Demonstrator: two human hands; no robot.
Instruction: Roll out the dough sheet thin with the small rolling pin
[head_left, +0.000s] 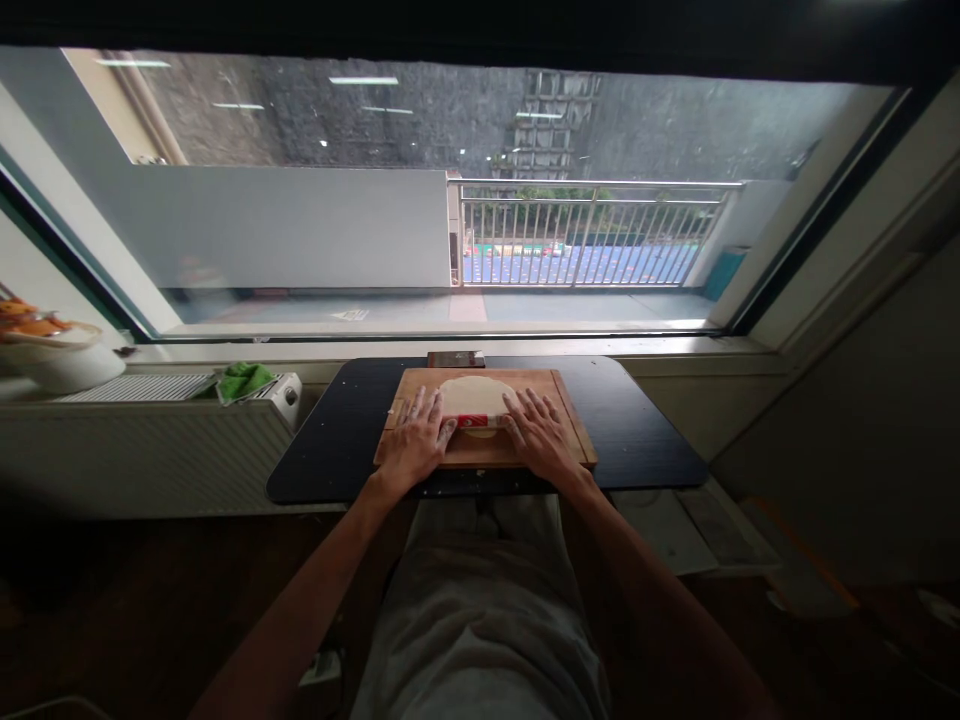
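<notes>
A flattened round of pale dough (476,393) lies on a wooden cutting board (566,425). Across its near part runs what looks like a rolling pin (472,421) with a red and white label; its ends are hidden beneath my hands. My left hand (417,440) rests on the left end, palm down, fingers stretched forward and dusted with something white. On the right end, my right hand (538,430) lies the same way, fingers spread and whitened. A bit of dough shows on the near side of the pin.
The board sits on a dark folding table (637,430) against the window sill. A small flat box (456,359) lies behind the board. To the left are a radiator (187,440), a green cloth (244,380) and a white bowl-like container (64,362). A large window (300,230) fills the front.
</notes>
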